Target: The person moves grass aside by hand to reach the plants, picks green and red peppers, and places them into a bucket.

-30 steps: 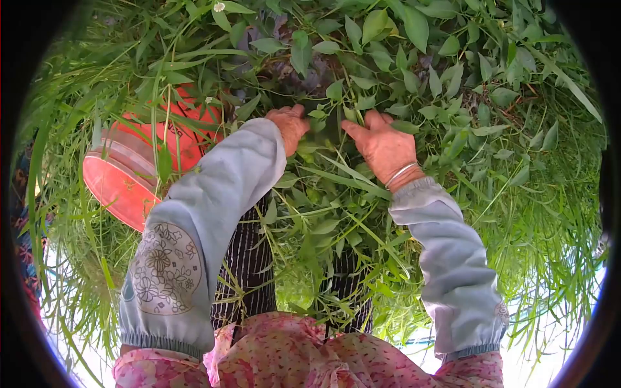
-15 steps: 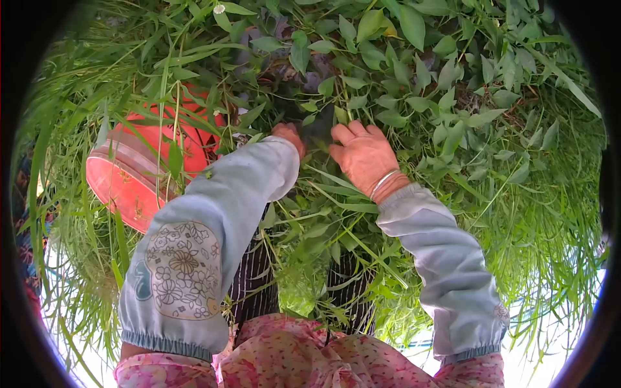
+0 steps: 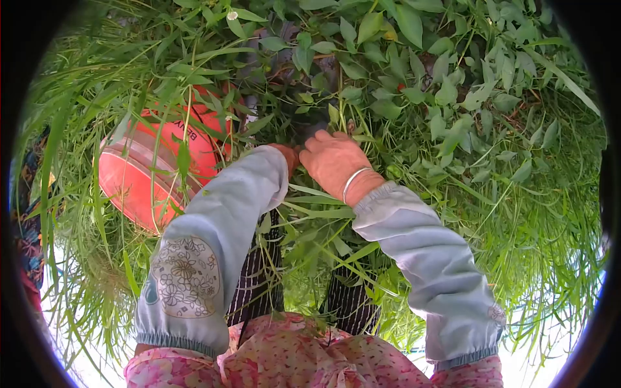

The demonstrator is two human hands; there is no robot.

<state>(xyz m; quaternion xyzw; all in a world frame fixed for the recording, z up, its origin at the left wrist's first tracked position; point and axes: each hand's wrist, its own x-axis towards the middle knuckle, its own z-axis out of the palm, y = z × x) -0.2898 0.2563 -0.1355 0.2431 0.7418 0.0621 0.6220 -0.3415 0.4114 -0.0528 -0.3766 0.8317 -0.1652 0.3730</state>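
My right hand (image 3: 337, 167), with a bracelet at the wrist, is among the leafy green plants (image 3: 388, 107) with its fingers curled down. Whatever lies under those fingertips is hidden. Just to its left and almost touching it is my left hand (image 3: 288, 157), mostly covered by the pale blue sleeve (image 3: 239, 178); its fingers do not show. A red bucket (image 3: 165, 152) with dark lettering lies tilted in the grass beside my left forearm.
Tall grass (image 3: 84, 116) crowds the left side and hangs over the bucket. Leafy stems fill the far side and the right. Dark sheeting (image 3: 275, 58) shows between the plants. My legs in striped trousers (image 3: 259, 278) stand below my arms.
My right hand has moved left and slightly toward me, beside my left hand. The left hand has drawn back a little. The bucket appears shifted slightly right in view.
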